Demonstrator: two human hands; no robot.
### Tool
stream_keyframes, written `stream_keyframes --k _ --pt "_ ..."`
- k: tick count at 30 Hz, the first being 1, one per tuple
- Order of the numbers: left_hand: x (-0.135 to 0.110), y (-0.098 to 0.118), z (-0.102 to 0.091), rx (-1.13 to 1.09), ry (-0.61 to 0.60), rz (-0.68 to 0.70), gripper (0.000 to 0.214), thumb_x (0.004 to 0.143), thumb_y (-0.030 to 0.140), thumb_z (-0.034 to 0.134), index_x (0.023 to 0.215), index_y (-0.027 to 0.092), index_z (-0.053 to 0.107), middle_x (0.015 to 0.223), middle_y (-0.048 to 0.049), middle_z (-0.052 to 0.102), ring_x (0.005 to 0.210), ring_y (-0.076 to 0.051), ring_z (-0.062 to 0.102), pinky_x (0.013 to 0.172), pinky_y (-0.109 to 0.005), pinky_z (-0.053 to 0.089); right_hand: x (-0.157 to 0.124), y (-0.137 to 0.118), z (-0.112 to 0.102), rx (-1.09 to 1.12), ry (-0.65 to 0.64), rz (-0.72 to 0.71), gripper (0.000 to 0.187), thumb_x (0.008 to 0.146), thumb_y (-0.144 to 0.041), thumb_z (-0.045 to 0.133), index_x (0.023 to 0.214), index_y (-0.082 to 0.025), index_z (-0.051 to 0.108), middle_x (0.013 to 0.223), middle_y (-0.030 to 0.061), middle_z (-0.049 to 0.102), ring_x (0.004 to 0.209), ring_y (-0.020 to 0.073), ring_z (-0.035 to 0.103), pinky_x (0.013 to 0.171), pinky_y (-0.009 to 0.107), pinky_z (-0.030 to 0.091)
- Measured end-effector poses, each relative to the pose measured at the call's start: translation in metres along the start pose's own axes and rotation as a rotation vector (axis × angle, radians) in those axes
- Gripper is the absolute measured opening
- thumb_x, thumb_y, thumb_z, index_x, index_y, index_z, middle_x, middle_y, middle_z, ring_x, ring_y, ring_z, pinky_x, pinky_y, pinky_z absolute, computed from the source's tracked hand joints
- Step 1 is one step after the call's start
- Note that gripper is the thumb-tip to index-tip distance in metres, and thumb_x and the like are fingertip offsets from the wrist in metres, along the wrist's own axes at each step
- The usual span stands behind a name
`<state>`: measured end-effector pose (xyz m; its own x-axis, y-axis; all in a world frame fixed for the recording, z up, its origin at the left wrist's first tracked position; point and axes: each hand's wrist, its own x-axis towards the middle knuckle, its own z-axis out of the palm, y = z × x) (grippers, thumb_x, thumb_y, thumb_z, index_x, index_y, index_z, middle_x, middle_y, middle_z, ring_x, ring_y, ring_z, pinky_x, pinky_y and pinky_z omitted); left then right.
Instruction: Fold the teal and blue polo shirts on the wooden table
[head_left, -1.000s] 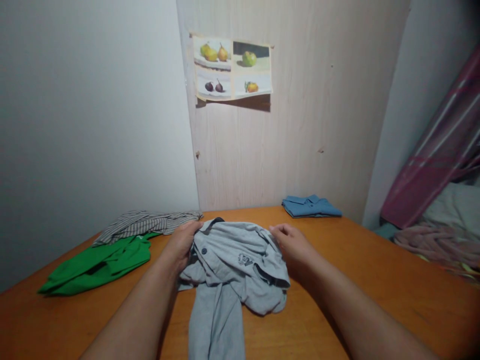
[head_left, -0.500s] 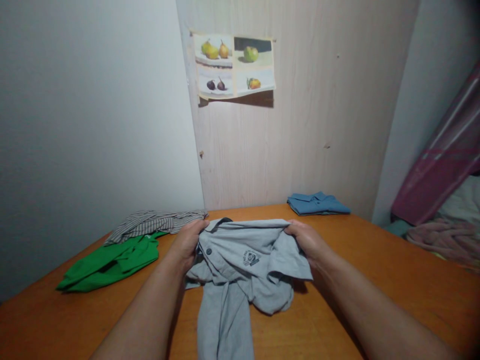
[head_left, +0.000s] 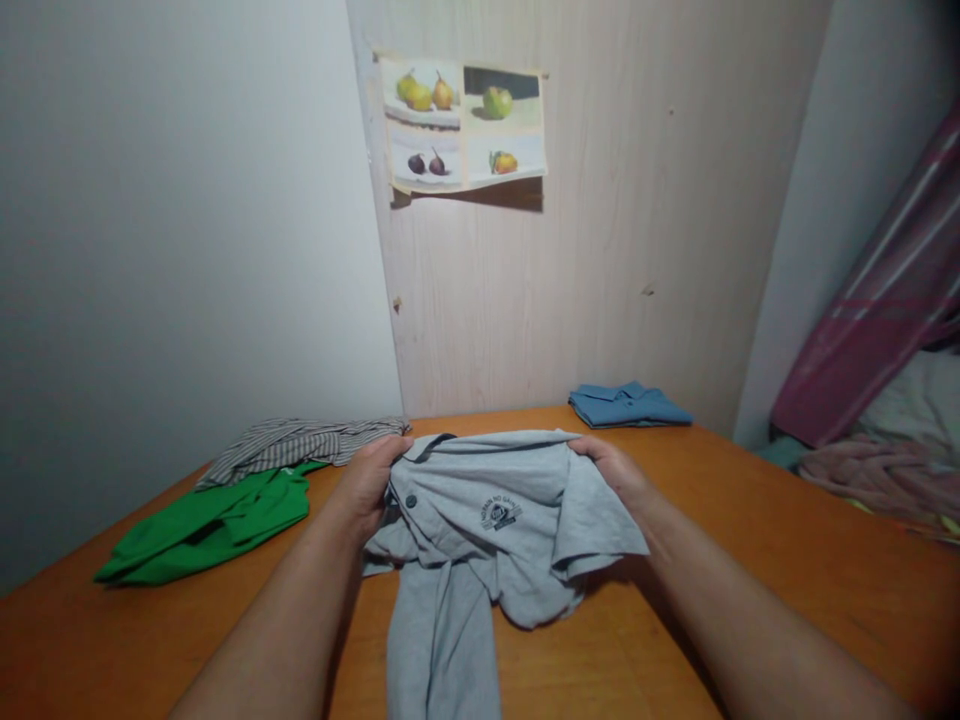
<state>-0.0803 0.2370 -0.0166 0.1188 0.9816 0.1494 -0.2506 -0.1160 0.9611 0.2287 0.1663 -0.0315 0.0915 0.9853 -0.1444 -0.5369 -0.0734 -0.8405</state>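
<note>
A grey polo shirt (head_left: 480, 530) with a small dark chest logo lies crumpled in the middle of the orange wooden table (head_left: 787, 560). My left hand (head_left: 367, 480) is closed on its collar side, by the buttons. My right hand (head_left: 619, 472) is closed on the shoulder edge at the other side. Between both hands the top edge of the shirt is pulled fairly straight. The lower part of the shirt hangs toward me over the table's near edge.
A green shirt (head_left: 206, 520) and a striped shirt (head_left: 300, 442) lie loose at the left. A folded blue shirt (head_left: 626, 405) sits at the far right by the wall. A fruit poster (head_left: 461, 125) hangs on the wood panel. Bedding (head_left: 877, 470) lies beyond the table's right side.
My right hand has closed on the shirt's shoulder and moved right, stretching the top edge out. The chest logo now shows flatter. My left hand has kept its hold.
</note>
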Motion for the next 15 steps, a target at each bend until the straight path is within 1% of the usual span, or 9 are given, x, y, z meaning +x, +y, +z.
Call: stream_keyframes --k 5,10,12,15 --pt "0.0019 -0.0014 -0.0010 0.006 0.009 -0.022 0.024 0.067 0.033 0.078 0.072 0.016 0.062 0.063 0.0024 0.063 0.054 -0.014 0.058 0.050 -0.023 0.042 -0.0005 -0.0011 -0.0007 0.022 -0.029 0.004 0.016 0.078 -0.021 0.056 0.086 -0.016 0.069 0.060 0.0046 0.070 0.057 0.0235 0.067 0.066 0.038 0.058" --pt "0.0025 -0.0016 -0.0013 0.011 0.009 -0.005 0.022 0.068 0.031 0.077 0.071 0.016 0.062 0.063 0.0021 0.062 0.055 -0.013 0.057 0.050 -0.022 0.043 -0.0031 -0.0007 0.0029 0.064 0.007 0.030 0.016 0.083 -0.024 0.056 0.087 -0.016 0.070 0.062 0.0047 0.072 0.058 0.0242 0.070 0.071 0.040 0.060" --pt "0.0034 -0.0026 -0.0022 0.013 0.005 0.002 0.021 0.069 0.031 0.077 0.073 0.016 0.063 0.066 0.0013 0.064 0.057 -0.013 0.059 0.052 -0.023 0.044 -0.0040 -0.0005 0.0042 0.079 -0.020 0.046 0.019 0.086 -0.028 0.056 0.088 -0.016 0.070 0.062 0.0047 0.073 0.062 0.0252 0.072 0.074 0.040 0.060" --pt "0.0050 -0.0047 -0.0035 0.010 0.021 -0.011 0.022 0.068 0.032 0.078 0.074 0.015 0.064 0.066 0.0009 0.064 0.057 -0.014 0.059 0.051 -0.023 0.044 -0.0050 -0.0002 0.0057 0.099 -0.070 0.021 0.021 0.089 -0.032 0.056 0.091 -0.016 0.071 0.068 0.0044 0.075 0.070 0.0259 0.074 0.078 0.040 0.060"
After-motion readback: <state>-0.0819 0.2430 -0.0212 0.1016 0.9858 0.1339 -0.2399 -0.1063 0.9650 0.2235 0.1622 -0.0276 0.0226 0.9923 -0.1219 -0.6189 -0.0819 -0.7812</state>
